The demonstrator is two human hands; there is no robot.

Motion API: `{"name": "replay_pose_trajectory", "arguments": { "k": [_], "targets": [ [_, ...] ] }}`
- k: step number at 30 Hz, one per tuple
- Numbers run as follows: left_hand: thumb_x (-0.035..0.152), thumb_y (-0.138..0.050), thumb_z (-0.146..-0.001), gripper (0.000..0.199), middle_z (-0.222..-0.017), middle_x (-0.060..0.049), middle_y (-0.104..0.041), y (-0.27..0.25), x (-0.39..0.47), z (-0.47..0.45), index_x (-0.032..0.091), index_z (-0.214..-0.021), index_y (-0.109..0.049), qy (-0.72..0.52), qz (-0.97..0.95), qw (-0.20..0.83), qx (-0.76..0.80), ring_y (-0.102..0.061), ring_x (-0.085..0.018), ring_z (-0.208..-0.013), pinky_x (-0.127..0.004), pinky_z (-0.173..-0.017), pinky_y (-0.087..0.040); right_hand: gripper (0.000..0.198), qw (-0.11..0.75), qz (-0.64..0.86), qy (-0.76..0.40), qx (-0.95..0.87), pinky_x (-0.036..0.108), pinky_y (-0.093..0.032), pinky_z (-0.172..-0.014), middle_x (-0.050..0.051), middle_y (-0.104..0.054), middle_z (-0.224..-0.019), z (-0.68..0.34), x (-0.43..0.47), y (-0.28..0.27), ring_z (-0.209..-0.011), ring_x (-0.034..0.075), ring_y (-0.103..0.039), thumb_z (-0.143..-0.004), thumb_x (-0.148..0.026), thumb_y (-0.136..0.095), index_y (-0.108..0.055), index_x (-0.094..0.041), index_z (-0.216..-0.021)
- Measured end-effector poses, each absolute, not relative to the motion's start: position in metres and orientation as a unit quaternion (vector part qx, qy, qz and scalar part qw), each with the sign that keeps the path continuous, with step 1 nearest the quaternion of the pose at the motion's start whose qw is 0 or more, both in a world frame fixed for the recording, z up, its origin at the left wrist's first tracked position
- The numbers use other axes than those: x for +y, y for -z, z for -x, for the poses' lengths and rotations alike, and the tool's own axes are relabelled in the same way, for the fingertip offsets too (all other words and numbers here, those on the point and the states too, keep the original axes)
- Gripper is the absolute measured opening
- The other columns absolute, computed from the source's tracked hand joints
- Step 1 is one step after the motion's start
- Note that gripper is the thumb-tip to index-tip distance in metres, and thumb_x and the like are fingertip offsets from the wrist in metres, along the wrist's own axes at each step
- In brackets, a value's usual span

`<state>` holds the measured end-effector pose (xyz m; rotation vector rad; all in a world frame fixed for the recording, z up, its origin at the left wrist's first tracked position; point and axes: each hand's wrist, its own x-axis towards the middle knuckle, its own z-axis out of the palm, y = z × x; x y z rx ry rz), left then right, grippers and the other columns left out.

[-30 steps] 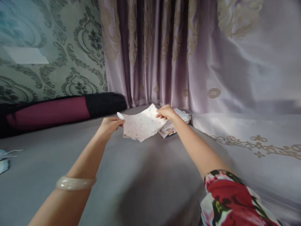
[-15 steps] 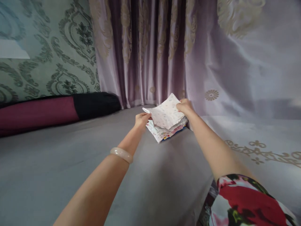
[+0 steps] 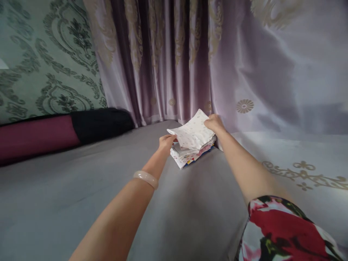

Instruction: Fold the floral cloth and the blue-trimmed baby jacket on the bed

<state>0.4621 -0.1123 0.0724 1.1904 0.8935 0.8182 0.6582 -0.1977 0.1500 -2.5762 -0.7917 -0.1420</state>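
Observation:
A white folded cloth (image 3: 191, 132) with a small faint print lies over a stack of folded cloths (image 3: 187, 158). My left hand (image 3: 168, 140) pinches its left edge, fingers closed. On the far right side, my right hand (image 3: 214, 124) grips the same cloth, with the fingertips partly hidden. The near left part of the cloth looks slightly raised above the stack. Beneath it show white, pink, yellow and blue layers resting on the grey bed surface (image 3: 89, 195). A pale bangle circles my left forearm.
Purple curtains (image 3: 168, 65) with gold patterns hang directly behind the stack and along the right. A long maroon and black bolster (image 3: 100, 125) lies at the left, against a green patterned wall (image 3: 65, 72). The bed's edge drops away at lower right.
The view has turned slightly right. Both hands keep hold of the white cloth; the left hand and the cloth's left edge sit a little lower.

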Motion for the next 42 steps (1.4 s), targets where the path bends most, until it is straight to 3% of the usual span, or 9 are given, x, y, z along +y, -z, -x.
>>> {"name": "replay_pose_trajectory", "arguments": {
  "k": [9,11,14,16,19,23,33,37,42],
  "targets": [
    [0.027,-0.069,-0.067,0.016,-0.055,-0.004,-0.061,-0.038,-0.1,-0.464,0.016,-0.058,-0.061,-0.315,-0.603,0.592,0.432,-0.056,-0.016,-0.058,-0.025,-0.055,-0.04,0.033,0.191,0.941,0.021,-0.277,0.032,-0.05,-0.084,0.02,-0.066,-0.112,-0.667,-0.191,-0.122,-0.107,0.03,-0.062,-0.077,-0.019,-0.06,-0.066,-0.011,-0.108],
    [0.031,-0.069,-0.07,0.015,-0.069,-0.008,-0.066,-0.035,-0.099,-0.463,0.016,-0.071,-0.065,-0.323,-0.635,0.539,0.45,-0.062,-0.022,-0.077,-0.029,-0.068,-0.044,0.035,0.187,0.944,0.021,-0.272,0.034,-0.049,-0.086,0.021,-0.065,-0.113,-0.667,-0.189,-0.117,-0.108,0.03,-0.061,-0.08,-0.019,-0.059,-0.063,-0.01,-0.113],
    [0.04,-0.061,-0.08,0.034,-0.108,-0.014,-0.066,-0.037,-0.105,-0.461,0.016,-0.105,-0.063,-0.335,-0.759,0.365,0.423,-0.056,-0.029,-0.109,-0.039,-0.092,-0.041,0.039,0.174,0.942,0.045,-0.283,0.037,-0.046,-0.091,0.022,-0.063,-0.117,-0.667,-0.185,-0.107,-0.112,0.031,-0.059,-0.087,-0.022,-0.052,-0.055,-0.008,-0.123],
    [0.045,-0.051,-0.087,0.045,-0.132,-0.015,-0.055,-0.038,-0.113,-0.461,0.018,-0.123,-0.055,-0.309,-0.846,0.255,0.351,-0.044,-0.031,-0.127,-0.045,-0.103,-0.034,0.04,0.151,0.934,0.062,-0.317,0.041,-0.043,-0.095,0.021,-0.06,-0.121,-0.667,-0.183,-0.099,-0.116,0.031,-0.055,-0.091,-0.026,-0.046,-0.051,-0.009,-0.127],
    [0.051,-0.037,-0.093,0.056,-0.151,-0.015,-0.035,-0.035,-0.126,-0.461,0.018,-0.138,-0.043,-0.244,-0.911,0.197,0.267,-0.024,-0.032,-0.142,-0.05,-0.113,-0.02,0.042,0.11,0.929,0.069,-0.346,0.05,-0.035,-0.102,0.02,-0.054,-0.131,-0.669,-0.184,-0.083,-0.125,0.033,-0.046,-0.096,-0.033,-0.036,-0.052,-0.011,-0.128],
    [0.054,-0.027,-0.096,0.061,-0.155,-0.014,-0.028,-0.022,-0.134,-0.462,0.018,-0.144,-0.036,-0.192,-0.934,0.173,0.247,-0.017,-0.03,-0.145,-0.052,-0.115,-0.015,0.05,0.091,0.94,0.037,-0.328,0.052,-0.028,-0.106,0.018,-0.051,-0.136,-0.675,-0.188,-0.063,-0.129,0.032,-0.041,-0.099,-0.039,-0.024,-0.054,-0.013,-0.129],
    [0.057,-0.027,-0.095,0.061,-0.155,-0.012,-0.029,-0.014,-0.137,-0.455,0.022,-0.145,-0.033,-0.198,-0.935,0.164,0.243,-0.018,-0.028,-0.145,-0.054,-0.115,-0.015,0.053,0.089,0.938,0.051,-0.331,0.055,-0.032,-0.101,0.018,-0.054,-0.133,-0.679,-0.189,-0.052,-0.124,0.034,-0.046,-0.096,-0.041,-0.023,-0.055,-0.012,-0.128],
    [0.057,-0.022,-0.096,0.063,-0.156,-0.014,-0.025,-0.015,-0.135,-0.42,0.021,-0.147,-0.028,-0.18,-0.94,0.176,0.232,-0.019,-0.027,-0.145,-0.053,-0.116,-0.016,0.057,0.1,0.935,0.098,-0.326,0.054,-0.034,-0.1,0.023,-0.049,-0.135,-0.67,-0.188,-0.057,-0.124,0.036,-0.045,-0.094,-0.044,-0.028,-0.044,-0.009,-0.136],
    [0.054,-0.026,-0.096,0.06,-0.151,-0.017,-0.033,-0.007,-0.117,-0.335,0.019,-0.146,-0.028,-0.138,-0.924,0.176,0.31,-0.028,-0.028,-0.141,-0.05,-0.113,-0.022,0.061,0.094,0.902,0.104,-0.407,0.049,-0.03,-0.103,0.022,-0.04,-0.143,-0.635,-0.177,-0.064,-0.133,0.033,-0.035,-0.094,-0.049,-0.025,-0.039,-0.013,-0.14]
  ]
}}
